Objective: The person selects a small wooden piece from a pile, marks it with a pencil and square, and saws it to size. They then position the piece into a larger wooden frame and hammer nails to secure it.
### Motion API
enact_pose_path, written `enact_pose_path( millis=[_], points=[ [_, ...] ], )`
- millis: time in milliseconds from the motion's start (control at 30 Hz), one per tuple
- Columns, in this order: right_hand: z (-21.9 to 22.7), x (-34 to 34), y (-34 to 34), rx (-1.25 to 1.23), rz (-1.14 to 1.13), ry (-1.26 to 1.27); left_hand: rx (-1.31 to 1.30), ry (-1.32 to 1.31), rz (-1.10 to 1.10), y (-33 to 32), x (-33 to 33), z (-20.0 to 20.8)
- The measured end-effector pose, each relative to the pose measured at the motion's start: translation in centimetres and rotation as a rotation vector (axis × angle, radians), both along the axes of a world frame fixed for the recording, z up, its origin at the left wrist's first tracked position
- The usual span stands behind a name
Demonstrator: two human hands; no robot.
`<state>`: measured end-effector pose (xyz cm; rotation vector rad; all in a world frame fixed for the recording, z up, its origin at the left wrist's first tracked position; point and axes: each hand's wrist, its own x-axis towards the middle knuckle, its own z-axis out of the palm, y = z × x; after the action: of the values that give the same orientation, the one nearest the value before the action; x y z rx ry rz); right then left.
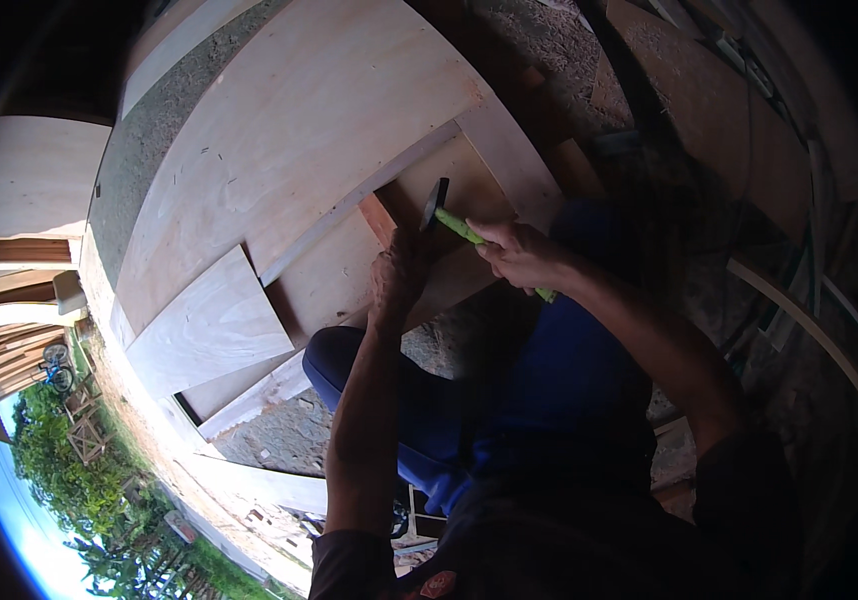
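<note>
Both hands were seen close together over pale plywood. By the right hand point(521, 255) a hammer point(459, 228) was gripped, the fingers wrapped tightly around its bright green handle; the dark metal head was raised just above a reddish-brown wooden strip point(379, 218). The left hand point(396, 275) was pressed down beside that strip, just under the hammer head; whether anything was pinched in its fingers could not be told, as it lay in shadow.

The strip was set at the edge of a plywood panel point(439, 250), which lay partly under a large plywood sheet point(319, 120). A smaller plywood offcut point(211, 325) was lying to the left, overlapping other boards. Blue trousers point(549, 380) covered the knees below the hands, hiding the panel's near edge. Gravelly ground point(289, 435) was visible beneath the boards, and a bicycle point(57, 365) stood far off at the left.
</note>
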<state>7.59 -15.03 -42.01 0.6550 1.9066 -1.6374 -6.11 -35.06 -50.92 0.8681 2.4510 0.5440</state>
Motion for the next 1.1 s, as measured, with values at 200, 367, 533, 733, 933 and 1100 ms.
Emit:
enact_pose_path(
  millis=[200,367,533,733,933,1100],
  points=[
    [0.8,-1.5,0.9,0.152,-0.088,0.107,-0.030,0.017,0.010,0.2,-0.2,-0.2],
    [-0.2,-1.5,1.7,0.150,0.227,0.044,-0.008,0.015,0.019,0.3,-0.3,-0.1],
    [-0.5,-1.7,1.7,0.383,-0.099,0.328,-0.030,0.016,0.009,0.5,-0.4,0.0],
    [0.3,-2.3,2.2,0.238,0.033,0.128,-0.063,-0.015,0.042,0.1,-0.4,0.1],
    [-0.1,-1.8,1.3,0.195,0.292,-0.017,0.043,-0.036,0.062,0.4,0.1,1.0],
    [0.5,-1.3,1.2,0.181,0.046,0.086,-0.160,-0.060,0.198,-2.4,-0.7,0.8]
  ],
)
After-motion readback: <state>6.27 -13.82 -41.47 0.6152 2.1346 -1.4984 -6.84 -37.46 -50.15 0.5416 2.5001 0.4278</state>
